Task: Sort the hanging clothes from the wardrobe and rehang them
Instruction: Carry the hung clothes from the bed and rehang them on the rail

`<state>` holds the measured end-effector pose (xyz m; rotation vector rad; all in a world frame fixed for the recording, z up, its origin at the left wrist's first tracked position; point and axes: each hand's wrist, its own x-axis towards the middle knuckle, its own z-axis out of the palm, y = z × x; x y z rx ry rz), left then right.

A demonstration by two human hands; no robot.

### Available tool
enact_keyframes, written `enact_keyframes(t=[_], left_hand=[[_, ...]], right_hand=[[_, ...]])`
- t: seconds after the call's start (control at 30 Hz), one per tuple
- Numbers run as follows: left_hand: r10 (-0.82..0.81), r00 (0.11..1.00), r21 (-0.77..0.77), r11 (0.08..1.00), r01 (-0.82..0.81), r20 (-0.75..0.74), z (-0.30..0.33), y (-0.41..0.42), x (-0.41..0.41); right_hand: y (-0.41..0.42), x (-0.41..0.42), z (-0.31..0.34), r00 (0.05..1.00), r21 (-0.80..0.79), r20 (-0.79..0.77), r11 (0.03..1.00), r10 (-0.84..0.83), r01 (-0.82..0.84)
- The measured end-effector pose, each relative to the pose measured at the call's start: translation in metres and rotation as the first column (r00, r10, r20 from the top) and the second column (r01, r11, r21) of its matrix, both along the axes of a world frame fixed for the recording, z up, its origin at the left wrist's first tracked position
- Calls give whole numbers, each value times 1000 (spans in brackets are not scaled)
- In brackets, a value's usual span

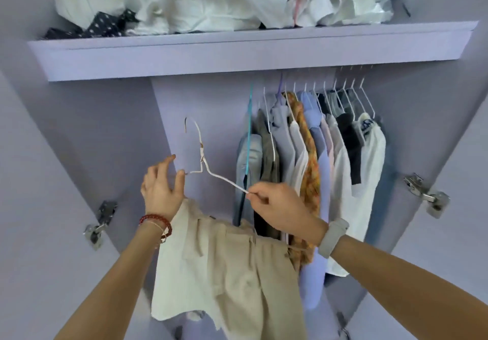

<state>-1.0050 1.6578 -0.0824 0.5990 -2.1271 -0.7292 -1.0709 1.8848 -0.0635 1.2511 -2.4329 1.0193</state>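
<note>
1. Your right hand [280,207] pinches the right arm of the white wire hanger [208,165], fingers curled tight on the wire. This looks like your steering grip.
2. Your left hand [161,189] has its fingers loosely spread. A fingertip and thumb just catch the hanger's bent left end, steadying it rather than carrying it.
3. The beige garment [232,271] droops below both hands, draped across your wrists. Whether it sits on the hanger you cannot tell.
4. The hanger's hook points up, well short of the rail and left of the hung clothes [311,155]. That bare stretch is the likely slot.
5. The shelf [237,49] above holds crumpled white laundry.
</note>
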Motion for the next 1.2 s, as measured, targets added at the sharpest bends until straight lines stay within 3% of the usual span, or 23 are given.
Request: enact_keyframes(t=[0.1, 0.27, 0.47, 0.67, 0.87, 1.03, 1.2], left_hand=[[17, 992, -64, 998, -25, -126, 24, -13, -11], [65, 962, -257, 957, -136, -267, 68, -31, -18], [58, 952, -592, 771, -235, -302, 112, -51, -47], [101, 957, -689, 674, -268, -273, 120, -73, -72], [115, 935, -727, 600, -334, -335, 114, -85, -81], [115, 934, -717, 612, -334, -337, 115, -83, -84], [99, 942, -700, 644, -307, -322, 117, -82, -81]], right_hand=[[-48, -22, -3, 966, -100, 254, 995, 44, -19], [-106, -50, -1, 907, -249, 420, 964, 18, 95], [-156, -68, 27, 913, -397, 403, 888, -58, 232], [-186, -101, 47, 898, -505, 386, 766, -211, 397], [-199, -136, 37, 778, -403, 503, 694, -377, 597], [-193, -149, 18, 758, -269, 489, 752, -432, 602], [-179, -135, 7, 806, -191, 441, 836, -395, 514]])
